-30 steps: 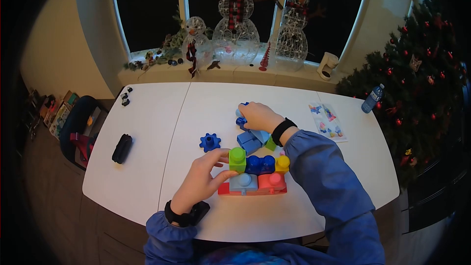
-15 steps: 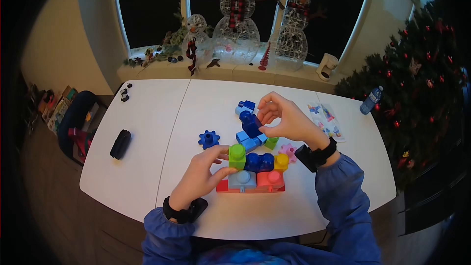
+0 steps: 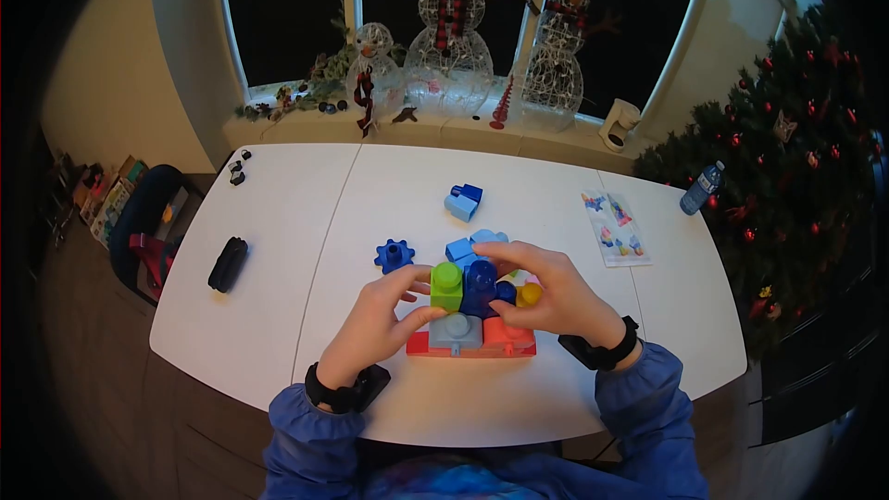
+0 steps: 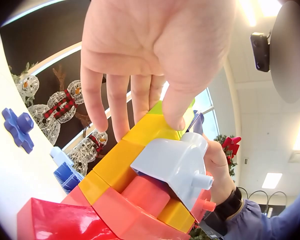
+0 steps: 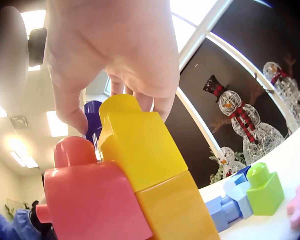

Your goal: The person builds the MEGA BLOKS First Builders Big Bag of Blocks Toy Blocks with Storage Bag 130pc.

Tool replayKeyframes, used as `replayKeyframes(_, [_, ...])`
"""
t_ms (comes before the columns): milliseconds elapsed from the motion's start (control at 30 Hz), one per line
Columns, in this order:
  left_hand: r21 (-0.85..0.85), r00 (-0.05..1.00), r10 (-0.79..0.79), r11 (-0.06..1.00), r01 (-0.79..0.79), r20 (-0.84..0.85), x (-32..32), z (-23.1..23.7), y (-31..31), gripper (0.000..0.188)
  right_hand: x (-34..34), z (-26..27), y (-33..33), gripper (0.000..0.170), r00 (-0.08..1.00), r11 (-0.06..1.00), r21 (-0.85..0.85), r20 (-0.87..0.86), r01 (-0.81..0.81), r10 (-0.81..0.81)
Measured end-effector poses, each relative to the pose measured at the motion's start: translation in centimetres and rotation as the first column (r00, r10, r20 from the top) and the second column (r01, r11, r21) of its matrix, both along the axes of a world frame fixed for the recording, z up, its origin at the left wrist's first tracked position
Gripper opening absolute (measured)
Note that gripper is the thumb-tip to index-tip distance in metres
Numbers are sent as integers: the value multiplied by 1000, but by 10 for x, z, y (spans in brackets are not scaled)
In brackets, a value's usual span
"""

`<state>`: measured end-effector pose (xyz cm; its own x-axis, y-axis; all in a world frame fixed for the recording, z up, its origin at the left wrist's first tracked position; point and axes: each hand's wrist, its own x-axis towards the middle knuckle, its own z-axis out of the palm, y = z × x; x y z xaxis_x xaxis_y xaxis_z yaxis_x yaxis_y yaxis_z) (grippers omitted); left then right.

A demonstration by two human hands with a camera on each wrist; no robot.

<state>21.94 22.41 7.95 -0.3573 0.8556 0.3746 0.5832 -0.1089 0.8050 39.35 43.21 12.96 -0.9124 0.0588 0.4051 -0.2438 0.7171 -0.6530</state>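
- Block build (image 3: 463,335) stands on the worktop (image 3: 259,250), closer to the edge nearest me than the far edge, about midway between the side edges; its long axis runs roughly along my near edge.
- My left hand (image 3: 378,315) grips its left end, thumb in front, fingers reaching behind, around the green block (image 3: 446,287).
- My right hand (image 3: 556,301), partly closed, pinches the dark blue block (image 3: 478,289) between thumb and finger, reaching in from the right.
- That dark blue block lies just right of the green block and left of the yellow block (image 3: 529,294); whether it is seated, I cannot tell.
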Motion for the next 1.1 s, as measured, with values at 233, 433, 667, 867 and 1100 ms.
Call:
replayKeyframes(233, [-9, 1000, -6, 1000, 6, -1, 0, 1, 0, 47, 2, -3, -4, 66, 999, 997, 67, -26, -22, 23])
replayKeyframes(433, [-18, 1000, 5, 1000, -4, 13, 0, 0, -1, 47, -2, 8, 11, 55, 993, 993, 3, -14, -120, 120])
replayKeyframes(667, [-11, 1000, 9, 1000, -9, -3, -1, 0, 1, 47, -84, -15, 100, 34, 976, 961, 187, 41, 203, -214])
replayKeyframes(867, [-11, 1000, 9, 1000, -9, 3, 0, -1, -1, 49, -161, -52, 127, 54, 892, 796, 603, 334, 46, -305])
replayKeyframes(1100, [-20, 1000, 9, 1000, -9, 6, 1, 3, -3, 50, -181, -81, 127, 43, 852, 661, 751, 347, -2, -392])
